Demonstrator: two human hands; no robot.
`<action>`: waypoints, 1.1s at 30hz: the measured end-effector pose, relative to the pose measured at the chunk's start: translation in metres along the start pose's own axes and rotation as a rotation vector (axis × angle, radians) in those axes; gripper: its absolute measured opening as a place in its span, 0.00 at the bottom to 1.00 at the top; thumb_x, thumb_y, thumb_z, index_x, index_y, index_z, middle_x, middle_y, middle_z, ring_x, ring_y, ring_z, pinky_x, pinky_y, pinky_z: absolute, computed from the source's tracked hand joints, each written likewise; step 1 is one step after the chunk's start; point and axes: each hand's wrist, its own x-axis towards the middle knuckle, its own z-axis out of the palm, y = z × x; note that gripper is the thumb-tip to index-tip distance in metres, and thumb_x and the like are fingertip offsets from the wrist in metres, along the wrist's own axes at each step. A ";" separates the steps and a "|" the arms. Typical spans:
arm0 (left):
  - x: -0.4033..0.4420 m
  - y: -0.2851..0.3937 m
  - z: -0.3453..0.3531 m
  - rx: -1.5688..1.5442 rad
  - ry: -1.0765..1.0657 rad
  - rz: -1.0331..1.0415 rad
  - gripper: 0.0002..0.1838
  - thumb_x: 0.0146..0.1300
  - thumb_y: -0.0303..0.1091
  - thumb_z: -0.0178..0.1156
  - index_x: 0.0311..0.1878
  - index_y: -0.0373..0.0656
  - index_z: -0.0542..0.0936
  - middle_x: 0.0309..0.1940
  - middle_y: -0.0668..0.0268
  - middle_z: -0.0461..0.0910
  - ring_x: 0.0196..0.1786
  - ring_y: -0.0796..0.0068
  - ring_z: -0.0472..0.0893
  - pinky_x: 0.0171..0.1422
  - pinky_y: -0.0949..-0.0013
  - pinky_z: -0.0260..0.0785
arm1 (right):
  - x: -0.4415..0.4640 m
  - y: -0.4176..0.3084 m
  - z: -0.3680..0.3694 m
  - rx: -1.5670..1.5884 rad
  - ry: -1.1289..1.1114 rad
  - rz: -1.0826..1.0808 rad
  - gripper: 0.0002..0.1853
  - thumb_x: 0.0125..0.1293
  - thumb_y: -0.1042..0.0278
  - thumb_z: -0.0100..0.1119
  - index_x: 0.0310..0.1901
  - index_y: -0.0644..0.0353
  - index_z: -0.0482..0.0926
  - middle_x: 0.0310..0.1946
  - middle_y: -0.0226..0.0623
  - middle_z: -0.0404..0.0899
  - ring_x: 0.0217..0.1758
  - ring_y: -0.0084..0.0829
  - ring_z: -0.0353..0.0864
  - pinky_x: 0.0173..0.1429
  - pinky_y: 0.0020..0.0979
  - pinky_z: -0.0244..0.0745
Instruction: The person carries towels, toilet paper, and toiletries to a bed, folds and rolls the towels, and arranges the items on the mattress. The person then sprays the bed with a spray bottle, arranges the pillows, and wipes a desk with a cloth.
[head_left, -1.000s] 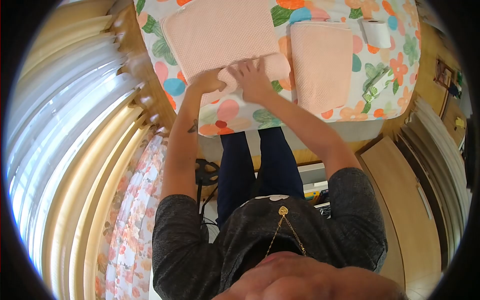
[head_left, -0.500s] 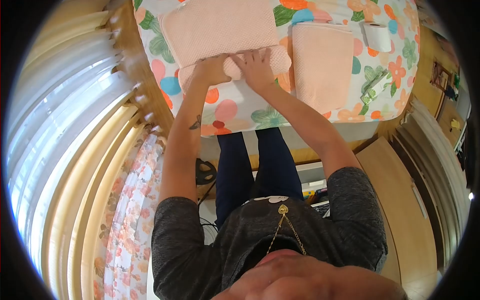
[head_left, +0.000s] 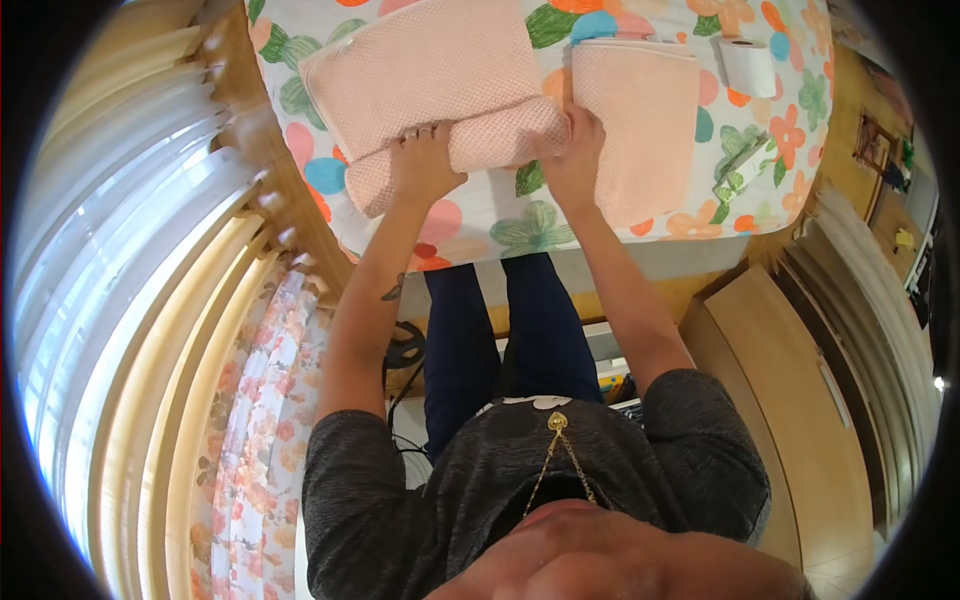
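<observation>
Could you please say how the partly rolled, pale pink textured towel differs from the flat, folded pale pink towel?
The partly rolled towel has its near end rolled into a cylinder, while the folded towel lies flat. The partly rolled towel is wider than the folded towel. Both are pale pink and on the white floral cloth.

Standing here, I can't read a single word, brand or number. On the flowered cover (head_left: 468,222), the green-and-white packet (head_left: 743,172) shows patches of colour too small to make out as lettering. The white motif (head_left: 538,403) on the dark grey shirt (head_left: 625,455) is partly hidden, so these 2 stay unreadable to me.
</observation>
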 end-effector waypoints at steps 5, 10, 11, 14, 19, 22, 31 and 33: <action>-0.001 0.001 0.001 0.011 0.044 0.014 0.40 0.33 0.44 0.69 0.55 0.48 0.68 0.47 0.59 0.74 0.51 0.58 0.73 0.52 0.52 0.62 | 0.000 0.013 0.015 0.200 -0.130 0.335 0.19 0.55 0.61 0.62 0.41 0.69 0.74 0.37 0.49 0.75 0.38 0.44 0.72 0.45 0.36 0.68; -0.004 0.010 0.007 0.045 0.094 0.020 0.40 0.34 0.43 0.69 0.56 0.49 0.67 0.48 0.59 0.73 0.53 0.58 0.72 0.53 0.51 0.61 | 0.015 0.022 0.020 0.094 -0.222 0.478 0.16 0.57 0.61 0.60 0.29 0.70 0.76 0.28 0.49 0.75 0.33 0.43 0.73 0.39 0.36 0.66; -0.009 0.016 0.011 0.050 0.204 0.091 0.41 0.34 0.42 0.70 0.57 0.50 0.67 0.48 0.59 0.74 0.52 0.58 0.73 0.53 0.51 0.62 | 0.019 0.027 0.015 0.128 -0.335 0.543 0.15 0.56 0.62 0.61 0.33 0.68 0.76 0.33 0.48 0.75 0.37 0.43 0.72 0.41 0.36 0.66; 0.001 0.014 0.016 0.042 0.175 0.135 0.43 0.34 0.42 0.70 0.60 0.51 0.65 0.46 0.60 0.75 0.49 0.58 0.74 0.55 0.53 0.62 | 0.017 0.026 0.016 0.121 -0.257 0.319 0.16 0.54 0.62 0.61 0.42 0.62 0.75 0.44 0.46 0.72 0.47 0.43 0.70 0.46 0.42 0.64; 0.050 -0.018 -0.004 -0.230 -0.312 0.128 0.43 0.34 0.46 0.69 0.59 0.50 0.66 0.47 0.60 0.76 0.49 0.59 0.76 0.56 0.56 0.65 | 0.012 -0.009 0.017 -0.352 -0.349 -0.404 0.28 0.48 0.63 0.64 0.54 0.50 0.69 0.56 0.39 0.64 0.57 0.41 0.63 0.51 0.58 0.56; 0.054 -0.017 -0.011 -0.428 -0.422 0.169 0.43 0.35 0.48 0.70 0.60 0.51 0.66 0.45 0.59 0.77 0.49 0.59 0.76 0.57 0.54 0.63 | 0.028 0.009 0.043 -0.601 -0.308 -0.639 0.28 0.45 0.63 0.65 0.51 0.47 0.71 0.52 0.35 0.68 0.56 0.38 0.65 0.54 0.64 0.53; 0.067 -0.011 -0.024 0.011 -0.019 0.015 0.46 0.33 0.53 0.71 0.59 0.50 0.65 0.44 0.61 0.78 0.50 0.60 0.76 0.59 0.50 0.60 | 0.072 -0.040 0.060 -0.771 -0.711 -0.339 0.30 0.41 0.63 0.66 0.51 0.47 0.71 0.49 0.32 0.70 0.57 0.39 0.64 0.57 0.65 0.53; 0.088 -0.035 -0.024 -0.291 -0.262 0.044 0.47 0.31 0.54 0.72 0.57 0.48 0.66 0.43 0.61 0.78 0.49 0.59 0.76 0.59 0.51 0.59 | 0.058 -0.042 0.060 -0.731 -0.297 -0.731 0.32 0.39 0.61 0.68 0.52 0.46 0.71 0.47 0.32 0.71 0.56 0.39 0.65 0.56 0.66 0.51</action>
